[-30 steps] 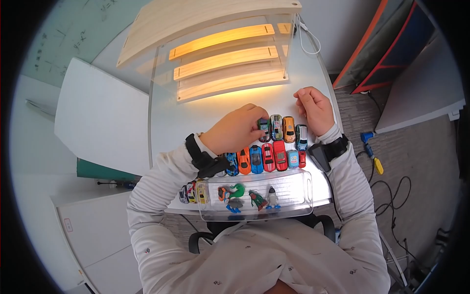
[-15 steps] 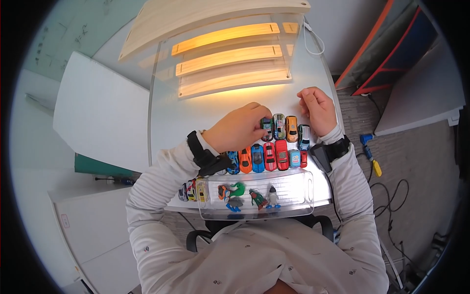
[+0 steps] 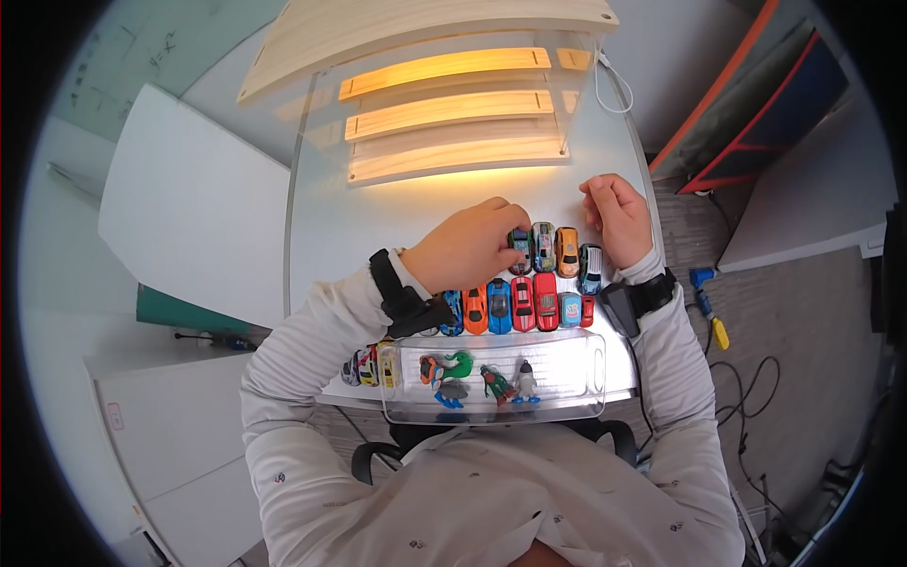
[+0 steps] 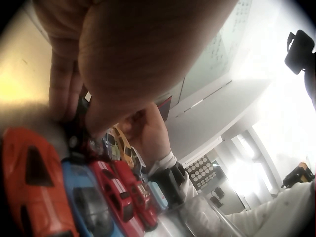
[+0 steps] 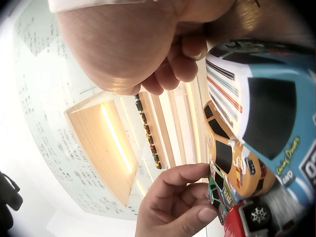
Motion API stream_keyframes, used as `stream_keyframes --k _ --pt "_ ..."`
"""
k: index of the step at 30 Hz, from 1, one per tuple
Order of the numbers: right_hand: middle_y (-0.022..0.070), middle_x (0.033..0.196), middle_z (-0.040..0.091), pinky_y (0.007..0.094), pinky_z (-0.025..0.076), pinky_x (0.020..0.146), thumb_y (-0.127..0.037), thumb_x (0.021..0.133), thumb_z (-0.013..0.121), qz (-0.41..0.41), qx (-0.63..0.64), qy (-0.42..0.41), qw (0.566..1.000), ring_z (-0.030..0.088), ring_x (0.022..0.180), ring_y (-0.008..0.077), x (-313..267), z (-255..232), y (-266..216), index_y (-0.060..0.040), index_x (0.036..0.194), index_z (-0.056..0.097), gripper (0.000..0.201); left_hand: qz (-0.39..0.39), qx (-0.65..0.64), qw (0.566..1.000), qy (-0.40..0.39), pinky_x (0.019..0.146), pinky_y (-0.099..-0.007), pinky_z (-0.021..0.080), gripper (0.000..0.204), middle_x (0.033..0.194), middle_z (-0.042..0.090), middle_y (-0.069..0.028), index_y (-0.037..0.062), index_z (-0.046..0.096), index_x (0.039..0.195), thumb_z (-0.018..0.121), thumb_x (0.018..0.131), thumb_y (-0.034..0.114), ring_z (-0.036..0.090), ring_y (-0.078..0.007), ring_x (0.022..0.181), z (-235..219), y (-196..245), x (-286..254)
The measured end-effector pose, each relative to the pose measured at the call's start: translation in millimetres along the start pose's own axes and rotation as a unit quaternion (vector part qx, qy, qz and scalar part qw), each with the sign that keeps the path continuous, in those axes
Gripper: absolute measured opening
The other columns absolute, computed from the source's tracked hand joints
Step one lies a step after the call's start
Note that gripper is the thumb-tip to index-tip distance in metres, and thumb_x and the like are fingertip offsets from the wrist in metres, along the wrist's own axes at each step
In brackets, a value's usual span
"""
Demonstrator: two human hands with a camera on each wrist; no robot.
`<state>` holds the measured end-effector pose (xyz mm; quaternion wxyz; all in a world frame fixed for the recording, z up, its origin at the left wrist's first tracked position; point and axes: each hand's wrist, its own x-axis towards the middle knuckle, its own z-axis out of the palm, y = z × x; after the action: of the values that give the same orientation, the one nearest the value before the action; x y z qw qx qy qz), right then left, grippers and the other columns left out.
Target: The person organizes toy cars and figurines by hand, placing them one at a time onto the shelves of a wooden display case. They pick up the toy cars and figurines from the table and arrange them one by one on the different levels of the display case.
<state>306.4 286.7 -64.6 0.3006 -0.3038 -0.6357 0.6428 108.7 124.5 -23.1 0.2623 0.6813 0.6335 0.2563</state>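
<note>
My left hand [image 3: 463, 248] pinches a dark green toy car [image 3: 519, 248] between thumb and fingers, at the left end of the back row. In the right wrist view, its thumb and forefinger sit on either side of that green car [image 5: 217, 191]. My right hand [image 3: 619, 219] rests beyond the row's right end, fingers loosely curled around nothing. Closest to it is a blue-and-white striped car [image 3: 590, 268]. Between the hands stand a multicoloured car [image 3: 542, 248] and a yellow-orange car [image 3: 566, 251]. An orange car [image 3: 474, 308] and a blue car [image 3: 499, 306] belong to the front row.
A clear plastic bin [image 3: 597, 378] with several small figures, including a penguin [image 3: 527, 381], stands at the near table edge. More cars [image 3: 368, 367] are left of it. A lit wood-and-acrylic display shelf [image 3: 458, 161] stands at the back. A white cable [image 3: 614, 90] hangs beside it.
The head view has shifted slightly, so table and shelf appear a little higher and to the right. Both hands keep their places by the cars, the left still pinching the dark green one.
</note>
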Motion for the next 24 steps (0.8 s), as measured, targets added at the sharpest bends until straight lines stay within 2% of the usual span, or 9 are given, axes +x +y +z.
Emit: stream_keyframes --k 10,13,18,19,22,24 --pt "-0.0032 0.079 0.058 0.0208 0.043 0.062 -0.028 0.107 0.057 0.006 -0.001 0.001 1.0 0.051 0.067 0.0041 1 -1 1 -0.0032 0.099 0.067 0.027 0.001 0.005 1.0 -0.003 0.072 -0.036 0.053 0.036 0.097 0.06 -0.0119 0.0047 0.062 0.118 0.078 0.086 0.013 0.063 -0.0248 0.079 -1 1 -1" --pt "-0.0032 0.079 0.058 0.0209 0.043 0.062 -0.027 0.107 0.057 0.006 0.0 0.003 1.0 0.051 0.067 0.0041 0 0 0 -0.0032 0.099 0.067 0.027 0.001 0.013 1.0 0.021 0.075 -0.0365 0.054 0.036 0.103 0.063 -0.0141 0.0041 0.062 0.119 0.076 0.088 0.018 0.066 -0.0264 0.084 -6 0 -1" --pt "-0.0031 0.079 0.058 0.021 0.043 0.062 -0.027 0.107 0.057 0.003 -0.015 0.002 1.0 0.05 0.067 0.004 -1 1 -2 -0.0027 0.1 0.066 0.027 0.018 0.085 0.989 0.118 0.078 -0.0396 0.055 0.035 0.109 0.066 -0.0155 0.0037 0.064 0.118 0.074 0.09 0.023 0.068 -0.0293 0.09 -36 -12 11" --pt "-0.0031 0.079 0.058 0.0209 0.043 0.062 -0.027 0.107 0.057 0.003 -0.016 0.001 1.0 0.05 0.067 0.0039 -1 1 -3 -0.0027 0.1 0.066 0.027 0.026 0.105 0.984 0.141 0.077 -0.0402 0.055 0.035 0.109 0.066 -0.0154 0.0037 0.065 0.117 0.074 0.09 0.024 0.068 -0.0296 0.09 -44 -18 17" --pt "-0.0033 0.078 0.058 0.0209 0.042 0.062 -0.026 0.107 0.057 0.0 -0.019 -0.004 1.0 0.05 0.066 0.0037 -1 1 -3 -0.0026 0.1 0.066 0.027 0.147 0.255 0.923 0.247 0.082 -0.0397 0.054 0.031 0.109 0.066 -0.0145 0.0042 0.067 0.113 0.074 0.09 0.024 0.067 -0.03 0.095 -66 -34 49" --pt "-0.0034 0.076 0.057 0.0209 0.042 0.062 -0.026 0.107 0.057 -0.005 -0.019 -0.009 1.0 0.049 0.066 0.0036 0 0 -3 -0.0027 0.1 0.067 0.027 0.157 0.331 0.881 0.301 0.084 -0.0386 0.053 0.029 0.106 0.066 -0.0134 0.0052 0.069 0.112 0.074 0.089 0.022 0.065 -0.0295 0.097 -79 -29 76"
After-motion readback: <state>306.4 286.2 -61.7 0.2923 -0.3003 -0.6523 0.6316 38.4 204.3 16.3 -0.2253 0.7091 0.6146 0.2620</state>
